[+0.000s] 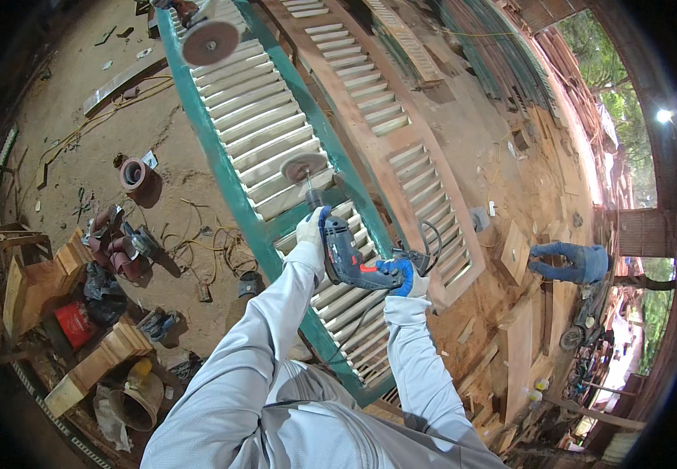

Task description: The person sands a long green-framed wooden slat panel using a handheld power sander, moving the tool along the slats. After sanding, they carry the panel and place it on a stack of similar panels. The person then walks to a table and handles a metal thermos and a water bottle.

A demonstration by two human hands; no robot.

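As both hands' fingers [323,214] [403,272] grip the drill [345,252], green shutter edges [207,144] flank its disc [302,166].

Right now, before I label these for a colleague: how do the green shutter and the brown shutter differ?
Colour: the green shutter has a green frame; the brown shutter has a reddish-brown one.
Place: the green shutter lies below the drill; the brown shutter lies to its right.
Both are long panels with pale slats and a crossbar between slat sections.

brownish roll [138,180] | red container [75,324] | person in blue [581,263] | possibly a motorcycle [574,337]
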